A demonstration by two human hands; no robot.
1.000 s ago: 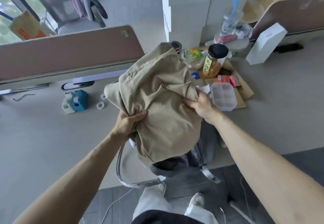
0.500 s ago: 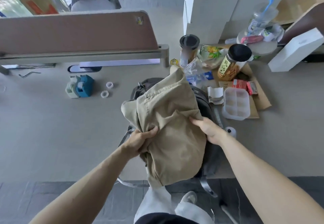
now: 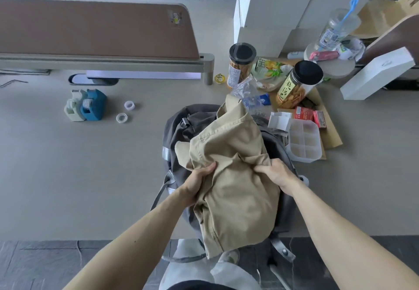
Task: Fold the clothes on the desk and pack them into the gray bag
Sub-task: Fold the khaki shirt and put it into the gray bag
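A folded khaki garment [image 3: 233,176] lies bunched over the gray bag [image 3: 181,131], which sits at the desk's [image 3: 79,176] front edge with straps hanging off it. My left hand [image 3: 197,183] grips the garment's left edge, fingers curled into the cloth. My right hand [image 3: 275,173] pinches a fold on its right side. The garment's lower end hangs past the desk edge. Most of the bag's opening is hidden under the cloth.
Right of the bag stand a clear compartment box [image 3: 305,143], two black-lidded snack jars [image 3: 299,83], packets and a white box [image 3: 376,74]. Tape dispensers [image 3: 87,105] and tape rolls [image 3: 122,117] lie to the left. A brown divider panel [image 3: 97,31] runs along the back.
Both hands have lowered the garment toward me onto the bag. More of the bag's top now shows behind the cloth. My right hand shifted from lying on the cloth to pinching it.
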